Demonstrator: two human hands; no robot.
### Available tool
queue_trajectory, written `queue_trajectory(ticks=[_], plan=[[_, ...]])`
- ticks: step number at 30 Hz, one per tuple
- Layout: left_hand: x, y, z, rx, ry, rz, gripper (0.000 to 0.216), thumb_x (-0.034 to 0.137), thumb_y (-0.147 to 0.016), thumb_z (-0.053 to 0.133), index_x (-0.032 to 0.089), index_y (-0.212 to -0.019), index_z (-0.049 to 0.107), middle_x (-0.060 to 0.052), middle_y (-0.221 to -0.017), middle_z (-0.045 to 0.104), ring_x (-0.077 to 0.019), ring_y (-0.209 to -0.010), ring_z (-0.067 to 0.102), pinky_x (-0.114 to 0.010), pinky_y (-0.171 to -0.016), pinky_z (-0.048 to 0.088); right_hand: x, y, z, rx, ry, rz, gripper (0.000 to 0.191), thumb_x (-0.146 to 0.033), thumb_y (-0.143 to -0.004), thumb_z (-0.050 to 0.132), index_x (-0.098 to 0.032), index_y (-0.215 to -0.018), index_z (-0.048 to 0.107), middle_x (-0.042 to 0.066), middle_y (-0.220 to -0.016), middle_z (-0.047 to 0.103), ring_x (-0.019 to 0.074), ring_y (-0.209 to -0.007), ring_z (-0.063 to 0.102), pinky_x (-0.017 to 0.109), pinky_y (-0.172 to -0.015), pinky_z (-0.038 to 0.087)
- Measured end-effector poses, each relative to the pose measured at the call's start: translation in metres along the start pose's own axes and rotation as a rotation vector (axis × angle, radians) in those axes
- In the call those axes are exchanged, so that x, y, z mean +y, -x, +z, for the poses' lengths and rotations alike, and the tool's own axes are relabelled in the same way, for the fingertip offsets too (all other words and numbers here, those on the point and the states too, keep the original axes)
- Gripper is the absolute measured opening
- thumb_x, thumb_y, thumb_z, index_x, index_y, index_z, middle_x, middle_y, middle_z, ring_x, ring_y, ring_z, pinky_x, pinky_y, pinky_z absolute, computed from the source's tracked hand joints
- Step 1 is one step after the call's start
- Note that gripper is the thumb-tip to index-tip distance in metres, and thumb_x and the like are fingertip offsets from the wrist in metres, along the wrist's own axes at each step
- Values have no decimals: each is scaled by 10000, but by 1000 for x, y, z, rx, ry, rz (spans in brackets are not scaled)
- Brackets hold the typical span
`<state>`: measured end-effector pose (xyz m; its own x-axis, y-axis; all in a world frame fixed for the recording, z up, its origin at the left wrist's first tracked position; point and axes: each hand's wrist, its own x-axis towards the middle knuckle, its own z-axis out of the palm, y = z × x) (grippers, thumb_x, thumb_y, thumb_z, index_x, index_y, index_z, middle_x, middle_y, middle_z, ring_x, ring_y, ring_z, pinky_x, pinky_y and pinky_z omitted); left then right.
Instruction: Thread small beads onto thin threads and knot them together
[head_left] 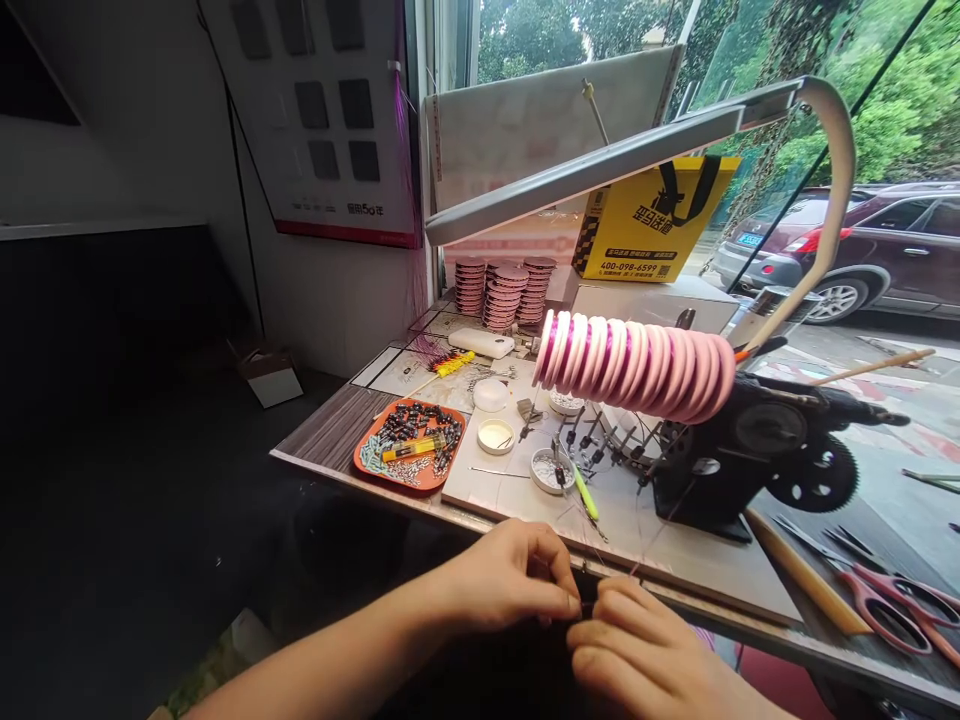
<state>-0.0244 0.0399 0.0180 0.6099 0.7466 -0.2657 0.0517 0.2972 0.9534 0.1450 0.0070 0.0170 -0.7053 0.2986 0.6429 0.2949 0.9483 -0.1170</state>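
Observation:
Just in front of the table edge, my left hand and my right hand meet with fingers closed in a pinch. Between their fingertips runs a thin line, only faintly seen. Above them on the board lies a tool with a bright green handle. Its tip rests by a small round dish of tiny white pieces. Several small black pieces on stems stand in a row behind. A rack of pink ring-shaped spools sits above on a black geared machine.
An orange tray holds small dark parts and a yellow tube. Red-handled scissors and a wooden stick lie right. Stacked pink discs and a yellow bag stand behind. A lamp arm crosses above.

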Motion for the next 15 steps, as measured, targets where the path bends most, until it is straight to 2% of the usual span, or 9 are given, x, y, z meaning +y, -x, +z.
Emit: queue_trajectory(ticks=[1,3,6,9,12,14,15], plan=[[-3,5,5,87,-61,87,79,129,-552,643,142,-543,566,18,-702,475,-86,-595,427,-212,-536,329,0,0,-1,1,-86,84,401,-187,-1002,215,-172,-715,495,-13,-616,573,107,-552,446,227,-583,375],[-11,13,15,280,-260,311,94,122,-639,615,143,-573,552,1,-741,450,-99,-636,422,-207,-534,335,1,-3,-6,-34,-305,344,318,-267,-986,292,-182,-770,509,-1,-663,561,116,-598,485,201,-555,391],[-26,19,29,540,-622,689,115,93,-758,505,137,-661,550,-27,-730,453,-118,-628,467,-212,-525,399,3,-16,-15,-63,-667,759,225,-326,-928,405,-186,-800,526,7,-742,565,137,-702,528,220,-642,420],[-37,16,35,728,-916,979,157,12,-756,465,115,-762,583,-75,-778,513,-139,-657,508,-228,-571,461,8,-31,-19,4,-892,952,245,-381,-868,484,-176,-736,513,-9,-691,527,128,-653,466,222,-609,388],[-38,14,32,729,-1127,1147,171,-28,-731,490,91,-784,602,-102,-757,594,-143,-588,485,-246,-515,447,14,-38,-18,-1,-999,1015,293,-438,-816,545,-160,-730,512,-5,-684,532,109,-593,408,217,-555,347],[-33,15,29,617,-1195,1178,189,-36,-728,481,94,-768,612,-101,-724,636,-144,-552,476,-258,-495,425,15,-37,-17,-21,-1010,1022,317,-463,-803,557,-158,-732,508,1,-689,541,109,-593,411,218,-557,351],[-29,16,27,546,-1158,1140,193,-27,-729,476,103,-751,617,-102,-726,651,-149,-563,489,-264,-510,425,15,-34,-17,-34,-975,1011,317,-465,-815,544,-161,-733,507,2,-688,540,114,-601,422,220,-563,361]])
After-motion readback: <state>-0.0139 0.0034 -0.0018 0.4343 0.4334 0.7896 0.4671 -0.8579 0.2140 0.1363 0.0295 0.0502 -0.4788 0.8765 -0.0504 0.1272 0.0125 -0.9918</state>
